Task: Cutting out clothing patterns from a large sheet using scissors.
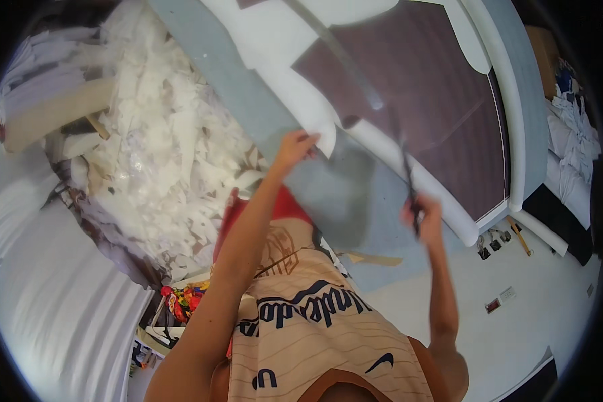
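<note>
A large white paper sheet (285, 84) printed with a dark brown garment-panel shape (409, 74) lies across the grey-blue table. Its near edge is cut into, and a curled strip (442, 194) bends up along the right part. My left hand (296, 151) pinches the pointed end of the white margin at the table's left edge. In my right hand (425, 218) is a dark, long-bladed tool, apparently scissors (409, 171), pointing away from me over the curled strip. Motion blurs the blades, so I cannot tell whether they are apart.
A big heap of white paper scraps (161, 134) lies left of the table (348, 194). A brown strip (375, 259) rests near the front edge. Binder clips (492, 244) sit to the right on a white surface, with folded white cloth (569, 147) beyond.
</note>
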`<state>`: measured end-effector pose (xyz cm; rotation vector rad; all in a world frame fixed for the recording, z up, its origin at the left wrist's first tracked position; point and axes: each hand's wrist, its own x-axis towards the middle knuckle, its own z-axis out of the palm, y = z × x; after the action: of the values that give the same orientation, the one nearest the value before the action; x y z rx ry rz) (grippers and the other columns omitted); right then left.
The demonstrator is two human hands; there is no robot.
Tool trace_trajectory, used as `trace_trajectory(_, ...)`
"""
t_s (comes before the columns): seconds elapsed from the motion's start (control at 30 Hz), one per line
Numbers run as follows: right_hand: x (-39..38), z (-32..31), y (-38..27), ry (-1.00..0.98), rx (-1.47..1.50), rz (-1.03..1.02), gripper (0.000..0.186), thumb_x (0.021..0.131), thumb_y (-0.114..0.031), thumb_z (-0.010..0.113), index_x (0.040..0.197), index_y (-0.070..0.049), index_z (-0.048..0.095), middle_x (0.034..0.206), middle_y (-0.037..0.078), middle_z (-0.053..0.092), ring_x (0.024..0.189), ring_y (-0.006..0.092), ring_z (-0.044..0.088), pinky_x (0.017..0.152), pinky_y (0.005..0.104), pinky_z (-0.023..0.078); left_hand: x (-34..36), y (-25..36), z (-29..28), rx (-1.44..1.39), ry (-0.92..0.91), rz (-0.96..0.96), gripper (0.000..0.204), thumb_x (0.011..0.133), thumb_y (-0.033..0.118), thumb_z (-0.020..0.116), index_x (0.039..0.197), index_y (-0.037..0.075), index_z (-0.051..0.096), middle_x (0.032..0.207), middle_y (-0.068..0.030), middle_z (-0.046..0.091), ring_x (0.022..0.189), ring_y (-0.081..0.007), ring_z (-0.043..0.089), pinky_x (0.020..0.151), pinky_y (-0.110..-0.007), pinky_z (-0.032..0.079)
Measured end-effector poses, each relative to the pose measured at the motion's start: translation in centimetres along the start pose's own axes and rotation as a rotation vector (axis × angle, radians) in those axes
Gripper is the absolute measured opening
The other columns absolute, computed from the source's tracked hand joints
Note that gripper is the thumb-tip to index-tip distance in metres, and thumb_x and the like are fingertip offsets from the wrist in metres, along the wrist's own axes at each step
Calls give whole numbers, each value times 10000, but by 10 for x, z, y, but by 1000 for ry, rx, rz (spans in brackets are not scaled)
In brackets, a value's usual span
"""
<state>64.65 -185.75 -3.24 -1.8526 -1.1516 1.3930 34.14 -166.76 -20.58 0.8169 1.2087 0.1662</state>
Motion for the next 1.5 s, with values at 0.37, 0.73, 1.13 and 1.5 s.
trace_trajectory(0.37, 117, 20, 57, -1, 35, 60, 229, 924, -234, 747, 933, -17, 676, 843, 89, 719, 691, 140, 656, 664, 308, 517, -4, 6, -1, -64, -17, -11, 278, 960, 271, 693, 1049, 9, 708, 870, -31, 699, 658, -108, 664, 575, -245, 457)
trace_trajectory(0.73, 62, 45, 85, -338, 310, 313, 303, 897, -231, 789, 744, -92, 568, 583, -55, 479, 513, 42, 461, 490, 229, 324, -3, 5, -1, -39, 14, -74, 277, 960, 302, 696, 1018, 32, 701, 861, -22, 695, 689, -114, 676, 625, -256, 480)
trace_trajectory(1.13, 45, 89, 92, -323, 528, 277, 275, 915, -280, 746, 807, -94, 575, 620, -50, 497, 522, 55, 480, 506, 230, 351, -4, 6, 0, -17, 4, -67, 282, 961, 314, 702, 1024, 39, 703, 879, -19, 702, 705, -109, 679, 647, -257, 486)
trace_trajectory(1.5, 72, 105, 86, -264, 549, 275, 277, 919, -242, 757, 782, -85, 574, 592, -50, 479, 493, 49, 457, 473, 231, 333, -6, 6, 0, -17, -15, -40, 278, 969, 299, 687, 1027, 28, 710, 865, -28, 705, 706, -110, 678, 667, -259, 497)
